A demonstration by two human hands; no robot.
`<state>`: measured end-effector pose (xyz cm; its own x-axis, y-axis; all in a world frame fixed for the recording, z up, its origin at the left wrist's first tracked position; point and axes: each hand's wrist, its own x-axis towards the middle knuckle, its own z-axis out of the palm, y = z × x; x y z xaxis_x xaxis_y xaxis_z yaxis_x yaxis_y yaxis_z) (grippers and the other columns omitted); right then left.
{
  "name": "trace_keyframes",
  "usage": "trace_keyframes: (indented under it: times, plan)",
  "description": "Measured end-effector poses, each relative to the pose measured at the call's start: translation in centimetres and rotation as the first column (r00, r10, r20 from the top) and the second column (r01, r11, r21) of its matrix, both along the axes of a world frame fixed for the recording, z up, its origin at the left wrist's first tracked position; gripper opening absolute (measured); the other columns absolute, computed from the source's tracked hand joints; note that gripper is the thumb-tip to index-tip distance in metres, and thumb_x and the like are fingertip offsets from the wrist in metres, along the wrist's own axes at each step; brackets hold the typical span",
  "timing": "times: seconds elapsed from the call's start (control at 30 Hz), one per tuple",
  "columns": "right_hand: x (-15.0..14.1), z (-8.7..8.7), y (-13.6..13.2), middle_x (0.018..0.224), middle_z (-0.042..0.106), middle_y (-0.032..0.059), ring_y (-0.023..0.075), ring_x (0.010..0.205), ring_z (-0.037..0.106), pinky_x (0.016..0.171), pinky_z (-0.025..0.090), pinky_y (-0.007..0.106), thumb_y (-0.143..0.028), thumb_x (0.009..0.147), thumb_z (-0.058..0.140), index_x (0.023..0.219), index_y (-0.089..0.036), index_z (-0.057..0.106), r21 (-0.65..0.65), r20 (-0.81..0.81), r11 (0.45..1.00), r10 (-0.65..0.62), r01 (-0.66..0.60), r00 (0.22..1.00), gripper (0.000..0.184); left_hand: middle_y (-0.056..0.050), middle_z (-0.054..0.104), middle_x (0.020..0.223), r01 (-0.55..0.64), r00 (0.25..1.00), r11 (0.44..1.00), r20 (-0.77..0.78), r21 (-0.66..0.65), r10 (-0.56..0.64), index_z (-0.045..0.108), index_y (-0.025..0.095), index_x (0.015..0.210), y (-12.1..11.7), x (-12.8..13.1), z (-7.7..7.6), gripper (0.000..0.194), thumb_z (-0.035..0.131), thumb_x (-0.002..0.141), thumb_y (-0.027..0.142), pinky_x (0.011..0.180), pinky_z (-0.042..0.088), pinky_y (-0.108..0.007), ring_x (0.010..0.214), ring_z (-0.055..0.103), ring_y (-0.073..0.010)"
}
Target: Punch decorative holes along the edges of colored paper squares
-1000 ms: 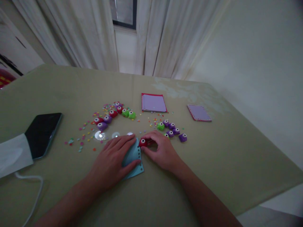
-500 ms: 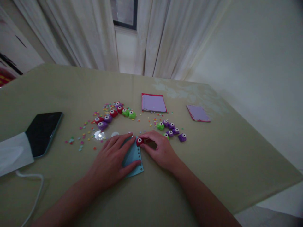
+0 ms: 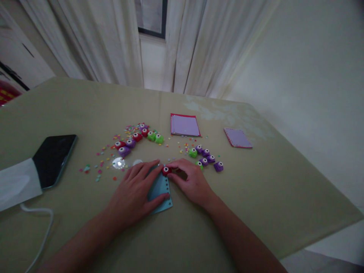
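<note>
A light blue sheet of paper [image 3: 159, 191] lies on the table with a row of small punched holes along its right edge. My left hand [image 3: 139, 185] rests flat on it, fingers stretched and apart, hiding much of its left part. At the sheet's upper right corner sits a small red craft punch [image 3: 166, 170] with an eye-like button. The thumb and fingers of my right hand [image 3: 189, 178] are closed around this punch. Just beyond that hand stand several purple punches [image 3: 211, 159] and a green punch [image 3: 193, 152].
Further left is a curved row of red, purple and green punches [image 3: 137, 137] amid scattered paper confetti [image 3: 116, 137]. Two lilac paper stacks, one larger [image 3: 185, 125] and one smaller [image 3: 238, 137], lie farther back. A phone [image 3: 55, 159], white packet [image 3: 19, 184] and white cable [image 3: 47, 227] occupy the left.
The red craft punch and my right fingers have shifted very slightly left along the sheet's upper corner. My left hand stays on the paper. The camera view has moved a little.
</note>
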<state>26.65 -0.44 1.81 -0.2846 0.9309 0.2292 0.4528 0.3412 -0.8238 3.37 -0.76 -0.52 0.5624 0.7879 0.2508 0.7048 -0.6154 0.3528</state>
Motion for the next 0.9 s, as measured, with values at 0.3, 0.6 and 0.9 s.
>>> trace_keyframes:
  times: [0.3,0.6,0.9]
  plan:
    - [0.16,-0.19,0.0,0.115,0.081,0.0055,0.0202,0.109,0.073,0.102,0.055,0.035,-0.011,0.097,0.071,0.117,-0.023,0.079,0.055,-0.013,0.997,0.046,-0.045,0.999,0.024,-0.011,0.056,0.159,0.005,1.0,1.0,-0.016,0.014,-0.005,0.05,0.024,0.156,0.06,-0.07,-0.16,0.073,0.065,0.097,0.066,0.116,0.042,-0.057,0.138,0.052,-0.0372]
    - [0.04,-0.47,0.0,0.112,0.08,0.0052,0.0192,0.105,0.074,0.098,0.056,0.033,-0.011,0.096,0.075,0.116,-0.022,0.078,0.042,-0.03,0.999,0.017,-0.015,0.999,0.023,-0.01,0.056,0.159,-0.006,1.0,1.0,-0.012,-0.007,0.006,0.051,0.025,0.156,0.06,-0.02,-0.17,0.074,0.066,0.096,0.066,0.118,0.041,-0.056,0.139,0.052,-0.0368]
    - [0.14,-0.15,0.08,0.112,0.081,0.0043,0.0184,0.105,0.074,0.099,0.056,0.032,-0.01,0.095,0.075,0.114,-0.023,0.079,0.052,-0.03,0.998,0.036,-0.034,0.999,0.023,-0.009,0.055,0.16,-0.004,1.0,1.0,-0.001,-0.014,0.004,0.049,0.026,0.158,0.03,-0.01,-0.35,0.076,0.067,0.096,0.065,0.119,0.041,-0.055,0.14,0.051,-0.0362]
